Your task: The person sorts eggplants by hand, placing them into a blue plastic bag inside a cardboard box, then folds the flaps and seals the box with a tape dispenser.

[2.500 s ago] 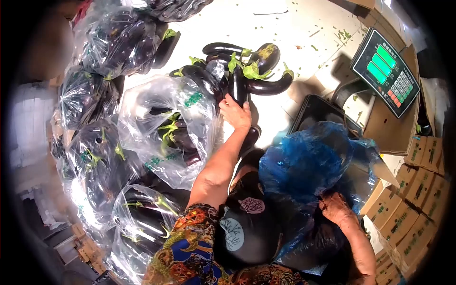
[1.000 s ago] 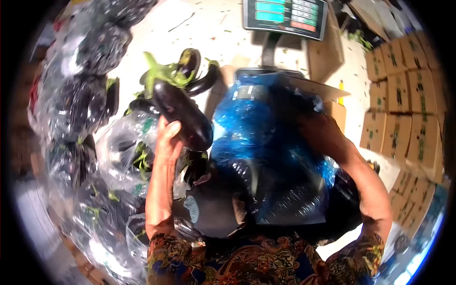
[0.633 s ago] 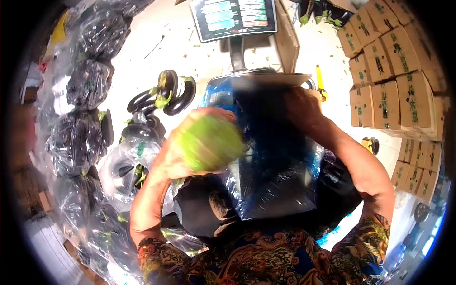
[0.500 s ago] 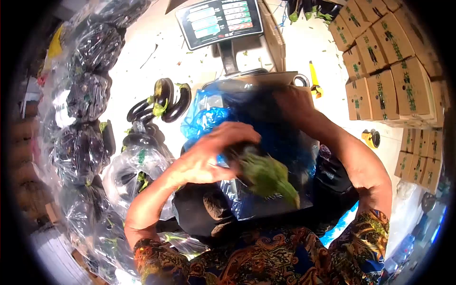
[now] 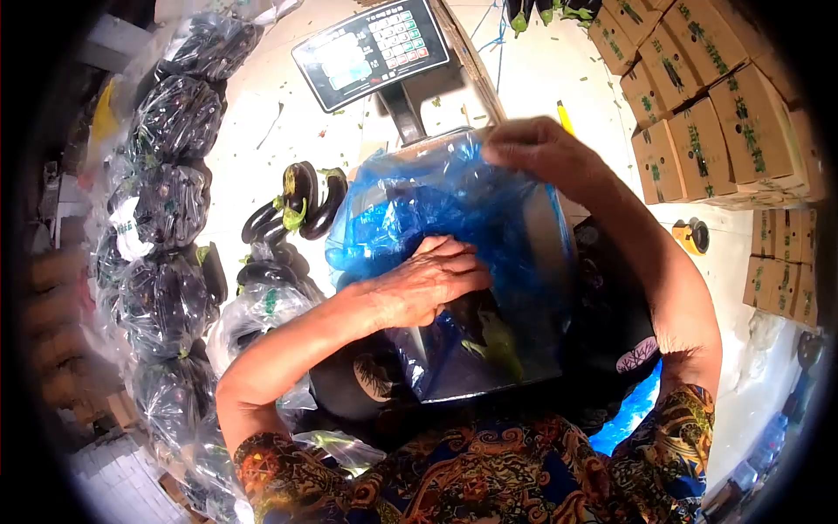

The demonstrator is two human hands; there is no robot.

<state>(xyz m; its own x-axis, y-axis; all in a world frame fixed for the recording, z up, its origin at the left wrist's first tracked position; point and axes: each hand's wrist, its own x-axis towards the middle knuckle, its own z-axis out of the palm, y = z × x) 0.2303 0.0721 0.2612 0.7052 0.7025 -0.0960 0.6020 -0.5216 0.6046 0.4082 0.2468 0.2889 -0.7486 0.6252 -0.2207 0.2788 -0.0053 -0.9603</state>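
My left hand (image 5: 432, 284) is closed around a dark eggplant (image 5: 491, 336) above the open box in my lap. The eggplant's green stem end points down and toward my body; part of its body is hidden under my fingers. Blue plastic bag (image 5: 375, 196) film lines the box and spreads over its far and left edges. At the far right edge of the box, my right hand (image 5: 541, 148) is closed on the blue film, with the fingertips partly hidden. Dark shapes inside the liner are hard to make out.
A scale with a display panel (image 5: 371, 48) stands beyond the box. Loose eggplants (image 5: 299, 188) lie on the floor at left, beside a row of bagged eggplants (image 5: 161, 210). Stacked cartons (image 5: 707, 144), a tape roll (image 5: 692, 236) and a yellow cutter (image 5: 565, 116) are at right.
My left hand has lowered the eggplant toward the liner. My right hand, blurred before, is now steadier at the box's far edge, and the blue film is raised and spread there.
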